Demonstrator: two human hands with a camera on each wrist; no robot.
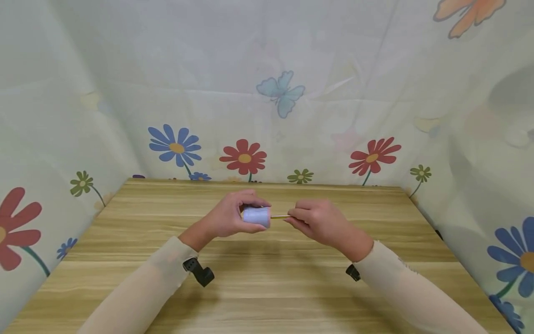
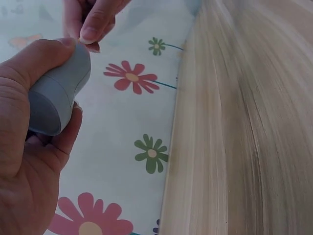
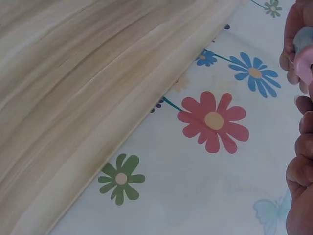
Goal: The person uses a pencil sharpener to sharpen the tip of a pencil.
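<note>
Above the table, my left hand (image 1: 227, 217) grips a light blue, rounded pencil sharpener (image 1: 256, 217) between thumb and fingers. Its pink end (image 3: 303, 62) faces right. A thin yellow pencil (image 1: 279, 216) runs level from that end to my right hand (image 1: 323, 221), whose thumb and curled fingers pinch it. The pencil's tip is hidden, apparently inside the sharpener. In the left wrist view the sharpener (image 2: 63, 88) shows a smooth grey-blue body under the left thumb, with the right fingers (image 2: 95, 24) close by its far end.
A wood-grain table (image 1: 267, 287) lies below both hands. Behind it and at both sides hangs a pale cloth (image 1: 200, 93) printed with flowers and butterflies. Black wrist devices (image 1: 200, 272) are strapped at both cuffs.
</note>
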